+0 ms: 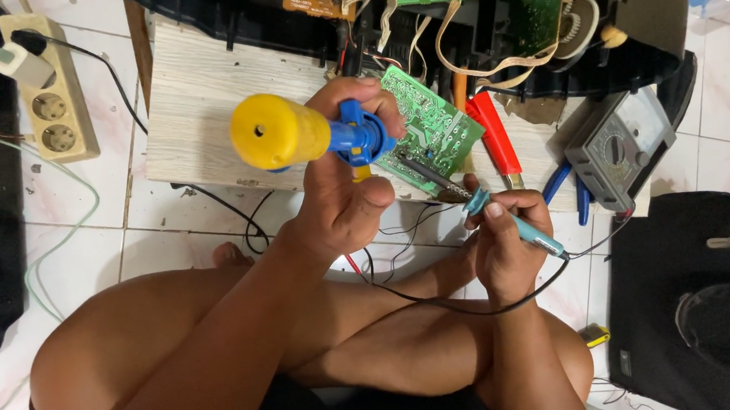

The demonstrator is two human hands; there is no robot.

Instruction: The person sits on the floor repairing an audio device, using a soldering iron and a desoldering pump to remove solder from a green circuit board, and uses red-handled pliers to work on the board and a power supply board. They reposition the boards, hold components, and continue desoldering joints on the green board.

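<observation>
Two tools meet at one green circuit board (433, 131), propped on the wooden surface (208, 117). Left hand (345, 182): fingers wrapped round the yellow-and-blue desoldering pump (301, 134), left of the board. Right hand (508, 236): fingers pinching the soldering iron (501, 214), shaft slanting up-left to the board's lower edge.

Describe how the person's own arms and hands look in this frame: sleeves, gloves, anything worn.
Both arms are bare from the bottom edge of the frame to the fingers, with no sleeves in view. The left hand and the right hand wear no gloves. No watch, bracelet or ring shows on either wrist or on the visible fingers. The fingernails are short and unpainted.
</observation>
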